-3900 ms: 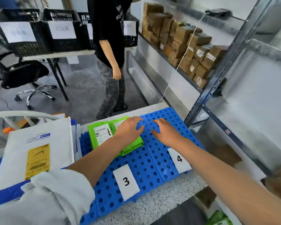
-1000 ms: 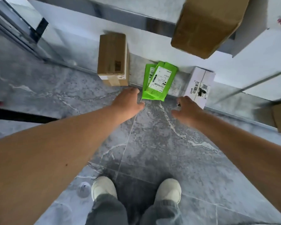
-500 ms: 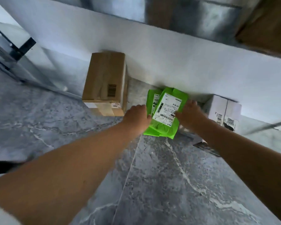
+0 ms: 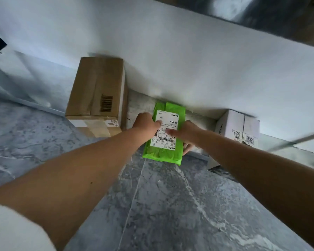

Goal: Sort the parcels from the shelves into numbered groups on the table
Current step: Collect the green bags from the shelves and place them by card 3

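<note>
A bright green soft parcel [image 4: 168,153] with a white shipping label is held low over the floor, under the white bottom shelf [image 4: 188,60]. My left hand [image 4: 146,122] grips its left edge, thumb on the label. My right hand [image 4: 187,133] grips the right edge, thumb across the label and fingertips showing beneath. A second green parcel may lie under the first; I cannot tell. The numbered table is out of view.
A brown cardboard box [image 4: 96,95] stands on the floor to the left of the green parcel. A white box [image 4: 237,127] with barcodes stands to the right, partly under the shelf. Grey marble floor tiles [image 4: 152,205] stretch below my arms.
I turned from the table to the low shelf and reached down. Both hands closed on the green parcel and pulled it out toward me, away from the shelf.
</note>
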Demonstrator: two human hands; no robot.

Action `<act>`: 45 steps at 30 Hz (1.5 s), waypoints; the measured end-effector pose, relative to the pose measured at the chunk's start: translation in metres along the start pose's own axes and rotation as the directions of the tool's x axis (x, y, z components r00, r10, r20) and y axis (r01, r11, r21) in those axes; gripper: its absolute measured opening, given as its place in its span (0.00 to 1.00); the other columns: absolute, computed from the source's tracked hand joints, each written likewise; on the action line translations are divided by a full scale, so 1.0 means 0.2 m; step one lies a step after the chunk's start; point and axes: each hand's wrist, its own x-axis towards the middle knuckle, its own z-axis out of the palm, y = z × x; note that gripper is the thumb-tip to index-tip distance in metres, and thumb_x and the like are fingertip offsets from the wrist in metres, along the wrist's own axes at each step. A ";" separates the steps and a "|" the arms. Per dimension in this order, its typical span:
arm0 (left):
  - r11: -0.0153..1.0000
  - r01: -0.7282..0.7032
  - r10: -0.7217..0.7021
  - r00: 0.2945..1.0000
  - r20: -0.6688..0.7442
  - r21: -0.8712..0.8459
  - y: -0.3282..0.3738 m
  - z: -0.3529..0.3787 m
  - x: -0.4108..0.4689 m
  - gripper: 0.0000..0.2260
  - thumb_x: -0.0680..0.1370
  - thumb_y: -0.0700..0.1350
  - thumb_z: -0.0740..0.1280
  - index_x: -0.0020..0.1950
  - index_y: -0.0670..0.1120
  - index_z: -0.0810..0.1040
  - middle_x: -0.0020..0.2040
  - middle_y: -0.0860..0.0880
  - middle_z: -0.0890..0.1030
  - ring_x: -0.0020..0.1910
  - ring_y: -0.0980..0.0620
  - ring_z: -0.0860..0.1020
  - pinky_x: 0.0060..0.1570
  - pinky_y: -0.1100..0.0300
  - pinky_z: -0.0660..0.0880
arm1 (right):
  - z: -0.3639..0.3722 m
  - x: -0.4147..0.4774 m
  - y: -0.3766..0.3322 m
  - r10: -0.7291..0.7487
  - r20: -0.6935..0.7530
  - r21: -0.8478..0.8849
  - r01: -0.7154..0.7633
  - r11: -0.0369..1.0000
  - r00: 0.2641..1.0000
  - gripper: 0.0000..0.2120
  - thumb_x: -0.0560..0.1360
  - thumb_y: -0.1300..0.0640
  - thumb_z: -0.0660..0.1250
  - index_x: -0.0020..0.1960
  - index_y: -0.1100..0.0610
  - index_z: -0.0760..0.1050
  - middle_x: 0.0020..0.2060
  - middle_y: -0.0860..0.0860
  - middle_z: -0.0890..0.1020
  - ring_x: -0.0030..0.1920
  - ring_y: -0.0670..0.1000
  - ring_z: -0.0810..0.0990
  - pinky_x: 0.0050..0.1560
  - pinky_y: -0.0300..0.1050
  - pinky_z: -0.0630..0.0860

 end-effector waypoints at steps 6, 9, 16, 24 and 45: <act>0.936 0.165 -0.169 0.985 0.012 -0.312 -0.03 -0.02 0.00 0.09 0.76 0.44 0.69 0.43 0.38 0.80 0.43 0.40 0.83 0.38 0.47 0.79 0.37 0.58 0.70 | 0.06 0.04 0.02 0.049 -0.176 0.137 -0.025 0.990 0.983 0.27 0.69 0.41 0.73 0.57 0.61 0.76 0.46 0.55 0.83 0.43 0.56 0.84 0.38 0.52 0.83; 0.857 0.203 -0.212 0.977 0.036 -0.473 -0.07 -0.04 -0.01 0.11 0.74 0.44 0.67 0.45 0.35 0.79 0.43 0.37 0.83 0.38 0.47 0.77 0.38 0.56 0.69 | 0.04 0.01 -0.04 0.037 -0.177 0.212 0.002 0.977 0.984 0.27 0.70 0.43 0.74 0.56 0.62 0.73 0.49 0.57 0.83 0.44 0.55 0.82 0.46 0.50 0.81; 0.837 0.164 -0.159 0.986 0.055 -0.523 -0.07 -0.07 -0.10 0.10 0.80 0.46 0.63 0.46 0.41 0.79 0.42 0.46 0.80 0.39 0.49 0.77 0.33 0.61 0.68 | 0.05 -0.02 -0.17 0.091 -0.215 0.574 0.050 0.817 0.972 0.40 0.72 0.50 0.74 0.71 0.62 0.52 0.52 0.59 0.80 0.46 0.58 0.82 0.50 0.54 0.80; 0.897 0.150 -0.171 0.985 -0.014 -0.417 0.08 -0.14 -0.02 0.15 0.81 0.47 0.62 0.59 0.37 0.75 0.51 0.44 0.80 0.39 0.49 0.79 0.34 0.60 0.74 | 0.05 -0.01 -0.23 0.043 -0.077 0.642 0.017 0.766 0.996 0.11 0.80 0.54 0.63 0.54 0.62 0.74 0.46 0.56 0.82 0.46 0.56 0.82 0.45 0.50 0.79; 0.736 0.392 -0.455 0.890 0.025 -0.551 0.21 -0.74 -1.46 0.07 0.74 0.44 0.69 0.36 0.47 0.80 0.39 0.41 0.84 0.41 0.42 0.83 0.48 0.50 0.80 | 0.34 -1.47 -0.26 0.125 -0.147 0.370 -0.063 0.927 0.981 0.24 0.78 0.44 0.59 0.69 0.58 0.64 0.65 0.56 0.73 0.62 0.58 0.75 0.64 0.55 0.72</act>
